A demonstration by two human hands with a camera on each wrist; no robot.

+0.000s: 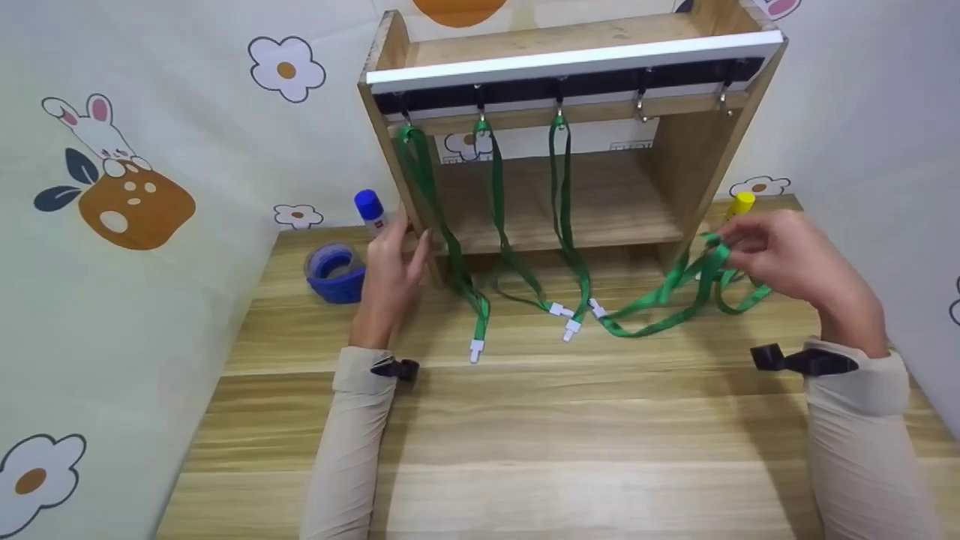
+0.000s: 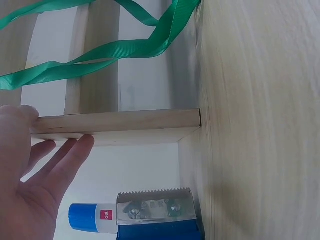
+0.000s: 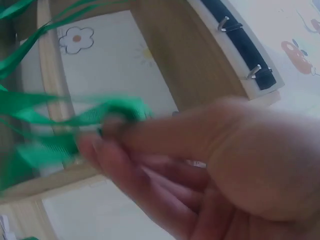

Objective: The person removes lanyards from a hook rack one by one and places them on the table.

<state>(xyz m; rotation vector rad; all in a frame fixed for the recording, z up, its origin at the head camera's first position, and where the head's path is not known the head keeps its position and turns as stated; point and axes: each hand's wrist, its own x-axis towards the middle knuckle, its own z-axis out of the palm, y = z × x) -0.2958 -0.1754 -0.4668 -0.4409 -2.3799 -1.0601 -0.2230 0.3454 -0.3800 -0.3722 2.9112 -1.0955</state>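
Note:
My left hand (image 1: pixel 394 262) holds the left side panel of a small wooden shelf (image 1: pixel 555 244), thumb on one face and fingers on the other. Pinched between the thumb and fingertips of my right hand (image 1: pixel 795 259) is a green lanyard (image 1: pixel 675 285), raised at the shelf's right front. Its white clip (image 1: pixel 597 307) hangs low near the tabletop. Three more green lanyards, the left one (image 1: pixel 442 217), the middle one (image 1: pixel 499 202) and the right one (image 1: pixel 564 202), hang from metal hooks along the shelf's top bar. Farther right on that bar are two more hooks (image 3: pixel 254 71).
A blue tape dispenser (image 1: pixel 335 277) and a blue-capped glue stick (image 1: pixel 369 206) stand left of the shelf. Behind my right hand is a yellow-capped item (image 1: pixel 742 202). More green ribbon (image 1: pixel 746 301) lies below that hand on the wooden table (image 1: pixel 570 435). A patterned backdrop surrounds the table.

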